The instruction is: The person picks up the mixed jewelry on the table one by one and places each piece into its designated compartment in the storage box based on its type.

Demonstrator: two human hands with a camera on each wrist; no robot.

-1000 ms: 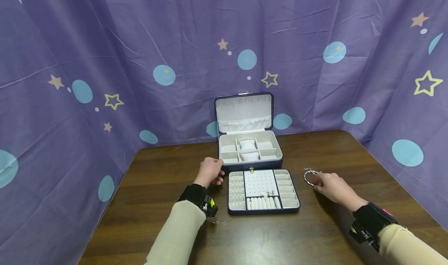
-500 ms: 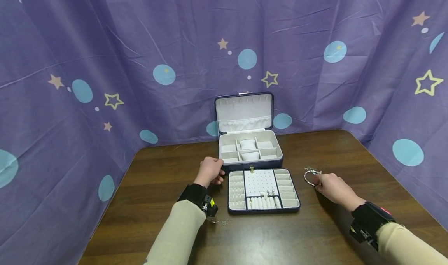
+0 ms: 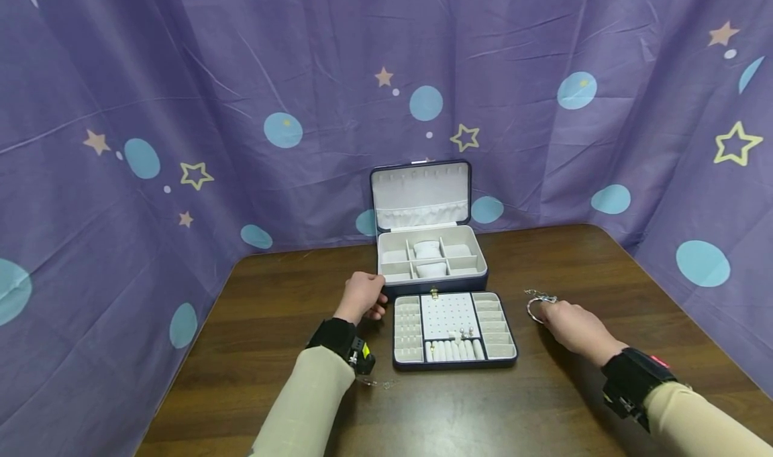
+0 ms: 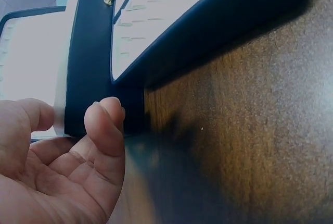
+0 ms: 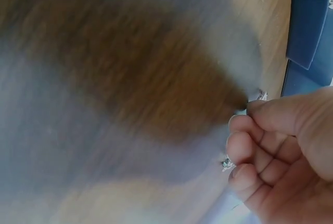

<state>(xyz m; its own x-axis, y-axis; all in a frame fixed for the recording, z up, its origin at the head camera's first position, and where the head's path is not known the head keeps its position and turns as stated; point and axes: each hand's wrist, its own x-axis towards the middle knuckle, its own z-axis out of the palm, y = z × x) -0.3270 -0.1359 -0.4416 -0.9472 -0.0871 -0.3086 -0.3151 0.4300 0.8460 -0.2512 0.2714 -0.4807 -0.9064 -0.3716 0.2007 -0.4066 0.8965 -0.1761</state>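
Beside an open jewelry box (image 3: 459, 284) on a wooden tabletop (image 3: 272, 349), the head view is showing a person's right hand (image 3: 574, 326) pinching a silver bracelet (image 3: 529, 309), its ring standing at the fingertips well right of a compartmented tray (image 3: 437, 316); a fine chain (image 3: 533, 292) is showing just beyond, any link between them unclear. At the left wrist, the left hand (image 4: 67, 166) is gripping the box's near left corner, thumb over the rim. At the right wrist, thumb and forefinger are meeting, mostly hiding the bracelet, with silver bits (image 5: 263, 96) glinting nearby. By its look, the bracelet is probably feeling light, stiff and slick, its smooth band offering the surest hold, while the chain is likely lying limp, fragile and prone to snagging.
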